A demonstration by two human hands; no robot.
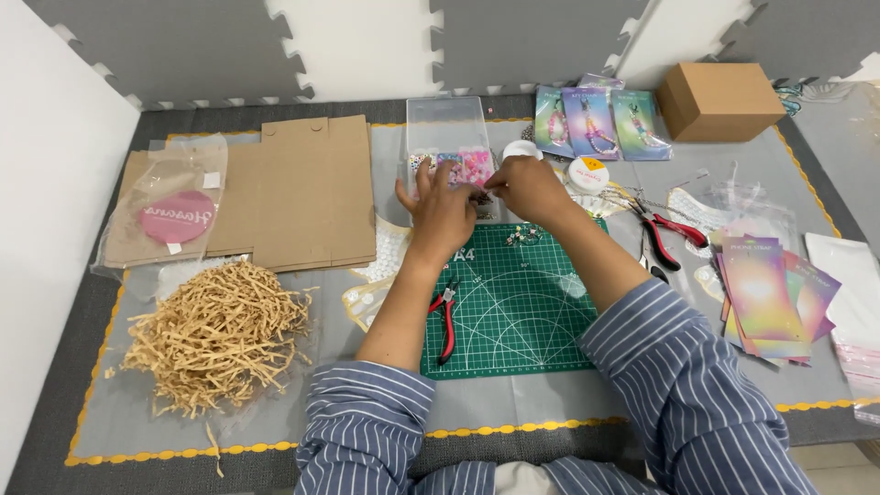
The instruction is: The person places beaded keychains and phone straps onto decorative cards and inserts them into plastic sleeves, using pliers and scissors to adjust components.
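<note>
My left hand [442, 213] and my right hand [530, 188] are raised together over the far edge of a green cutting mat [513, 307], in front of a clear plastic bead box [447, 137] with pink and mixed beads. The fingertips of both hands meet and pinch something very small; I cannot tell what it is. A few small metal and bead pieces [524, 236] lie on the mat just below my hands. Red-handled pliers [446, 321] rest on the mat's left side beside my left forearm.
A second pair of red pliers [674, 236] lies right of the mat. Flattened cardboard [298, 188], a bag with a pink disc [174, 215] and shredded paper [215, 335] sit left. Colourful cards [765, 293], packaged bead charms [591, 124], a thread spool [588, 170] and a brown box [720, 99] sit right.
</note>
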